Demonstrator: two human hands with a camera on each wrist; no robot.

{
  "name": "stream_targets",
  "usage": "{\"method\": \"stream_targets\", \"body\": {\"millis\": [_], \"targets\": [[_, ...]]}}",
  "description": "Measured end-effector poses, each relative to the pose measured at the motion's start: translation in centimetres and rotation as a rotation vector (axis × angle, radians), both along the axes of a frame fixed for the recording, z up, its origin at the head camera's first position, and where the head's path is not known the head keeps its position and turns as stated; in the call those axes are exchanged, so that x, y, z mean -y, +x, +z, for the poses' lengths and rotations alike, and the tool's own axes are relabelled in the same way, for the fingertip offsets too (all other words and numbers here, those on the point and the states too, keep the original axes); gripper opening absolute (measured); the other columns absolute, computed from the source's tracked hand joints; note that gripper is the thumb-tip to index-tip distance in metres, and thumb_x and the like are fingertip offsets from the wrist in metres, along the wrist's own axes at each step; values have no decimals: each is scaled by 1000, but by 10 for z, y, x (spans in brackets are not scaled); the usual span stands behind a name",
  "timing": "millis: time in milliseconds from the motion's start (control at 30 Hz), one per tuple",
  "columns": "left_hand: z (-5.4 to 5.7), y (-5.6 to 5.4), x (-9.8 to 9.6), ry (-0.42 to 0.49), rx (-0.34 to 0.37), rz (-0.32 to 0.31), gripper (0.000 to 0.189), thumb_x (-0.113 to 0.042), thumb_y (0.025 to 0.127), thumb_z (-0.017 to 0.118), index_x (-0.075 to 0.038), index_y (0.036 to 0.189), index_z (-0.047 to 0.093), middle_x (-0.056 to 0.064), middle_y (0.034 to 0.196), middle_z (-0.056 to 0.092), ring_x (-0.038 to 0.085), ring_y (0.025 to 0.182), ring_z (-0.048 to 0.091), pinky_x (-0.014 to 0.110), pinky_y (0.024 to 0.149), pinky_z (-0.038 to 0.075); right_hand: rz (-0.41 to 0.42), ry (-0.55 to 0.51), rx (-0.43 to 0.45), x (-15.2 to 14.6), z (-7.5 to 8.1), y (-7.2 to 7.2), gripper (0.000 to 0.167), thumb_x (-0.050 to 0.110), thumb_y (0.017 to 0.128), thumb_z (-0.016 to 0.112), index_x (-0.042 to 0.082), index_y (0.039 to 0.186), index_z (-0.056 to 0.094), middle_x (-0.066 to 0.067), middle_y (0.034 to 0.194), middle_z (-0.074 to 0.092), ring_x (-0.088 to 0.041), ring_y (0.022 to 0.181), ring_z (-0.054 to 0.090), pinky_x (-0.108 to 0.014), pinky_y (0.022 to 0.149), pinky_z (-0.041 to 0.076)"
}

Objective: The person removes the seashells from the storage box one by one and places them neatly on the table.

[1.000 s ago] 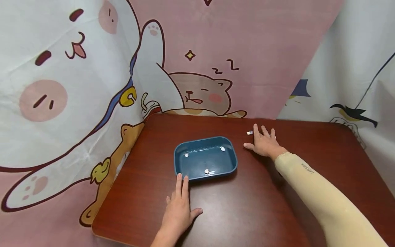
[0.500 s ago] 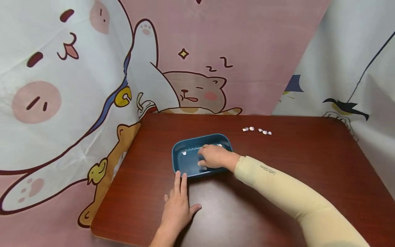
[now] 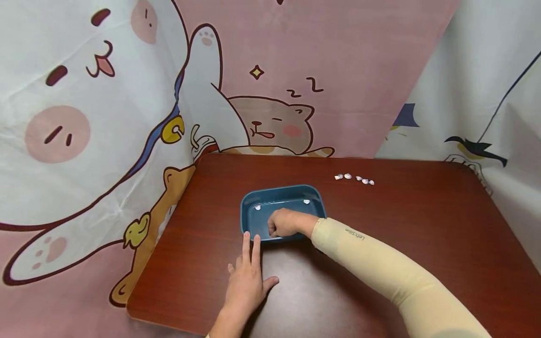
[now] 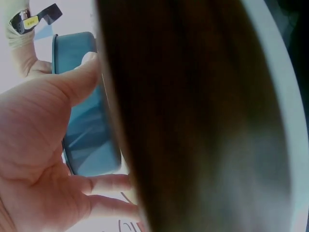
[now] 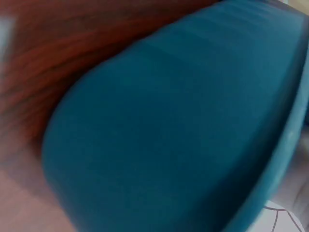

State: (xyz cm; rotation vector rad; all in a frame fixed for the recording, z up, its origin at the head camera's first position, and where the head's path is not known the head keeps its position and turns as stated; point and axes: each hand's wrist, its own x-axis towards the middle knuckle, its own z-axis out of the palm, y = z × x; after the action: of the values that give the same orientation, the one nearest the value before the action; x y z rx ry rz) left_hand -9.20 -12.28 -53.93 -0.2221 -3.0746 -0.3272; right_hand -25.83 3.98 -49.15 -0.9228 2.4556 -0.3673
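Observation:
A blue rectangular tray (image 3: 249,224) sits on the table, with small white pieces like seashells in it. One such shell (image 3: 258,207) lies at its back left, another shell (image 3: 306,202) at its back right. My right hand (image 3: 285,223) reaches down into the tray's front part with curled fingers; its fingertips and anything between them are hidden. My left hand (image 3: 246,284) lies at the tray's front left, index and middle fingers straight against its edge, thumb spread. In the left wrist view, the same tray (image 4: 91,140) stands beyond the left thumb and fingers.
Several similar whitish-purple shells (image 3: 347,176) form a short row on the brown table (image 3: 405,211), behind and right of the tray. Printed cloth (image 3: 359,70) hangs along the table's back and left. The tray's outer wall (image 5: 159,125) fills much of the right wrist view.
My right hand has come from the shell row at the back right into the tray, and its fingers have curled downward. The front shells in the tray are now covered. The left hand stays put.

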Motion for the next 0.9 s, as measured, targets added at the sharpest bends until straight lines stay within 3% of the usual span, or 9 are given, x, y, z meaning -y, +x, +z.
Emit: {"method": "stream_targets", "body": {"millis": [167, 267, 367, 500, 633, 767, 900], "targets": [[0, 1, 1, 19, 14, -11, 119, -62, 84, 85, -13, 172, 21, 18, 180, 11, 43, 122, 65, 74, 97, 52, 76, 9, 6, 2, -1, 3, 30, 9, 103, 67, 18, 76, 77, 11, 73, 67, -4, 66, 50, -23, 68, 46], [0, 2, 3, 41, 34, -9, 116, -59, 86, 84, -15, 172, 20, 16, 181, 10, 44, 123, 65, 75, 99, 51, 102, 0, 76, 0, 0, 4, 40, 21, 106, 66, 17, 67, 69, 13, 61, 55, -3, 57, 46, -22, 61, 40], [1, 3, 5, 56, 35, -14, 114, -57, 87, 85, -16, 172, 22, 15, 181, 10, 45, 123, 65, 75, 99, 52, 69, -43, 187, -6, 4, 8, 48, 35, 109, 62, 15, 66, 64, 9, 57, 49, -7, 53, 45, -23, 58, 40], [4, 3, 6, 51, 23, -26, 113, -56, 86, 85, -16, 172, 23, 16, 181, 12, 45, 121, 66, 75, 98, 52, 4, -168, 274, -15, 13, 14, 36, 39, 106, 67, 15, 80, 74, 7, 68, 62, -7, 63, 56, -25, 64, 48], [3, 2, 4, 11, 37, -26, 111, -60, 87, 83, -18, 172, 24, 15, 180, 14, 46, 125, 63, 76, 99, 51, 20, -289, 239, -20, 19, 21, 10, 22, 99, 78, 13, 100, 81, 8, 86, 75, -1, 77, 64, -22, 74, 55], [-3, 2, 0, -42, 76, -33, 96, -67, 92, 72, -19, 167, 37, 13, 178, 26, 51, 135, 57, 79, 104, 45, 20, -347, 217, -27, 24, 25, 12, 14, 102, 73, 7, 111, 78, 5, 100, 77, -2, 87, 67, -24, 82, 58], [-8, 4, -3, -59, 103, -37, 86, -70, 96, 64, -17, 162, 46, 9, 174, 36, 56, 140, 51, 82, 107, 39, -106, -374, 156, -39, 28, 24, 17, 18, 108, 65, 9, 120, 74, 1, 111, 74, -8, 97, 66, -33, 91, 58]]}}
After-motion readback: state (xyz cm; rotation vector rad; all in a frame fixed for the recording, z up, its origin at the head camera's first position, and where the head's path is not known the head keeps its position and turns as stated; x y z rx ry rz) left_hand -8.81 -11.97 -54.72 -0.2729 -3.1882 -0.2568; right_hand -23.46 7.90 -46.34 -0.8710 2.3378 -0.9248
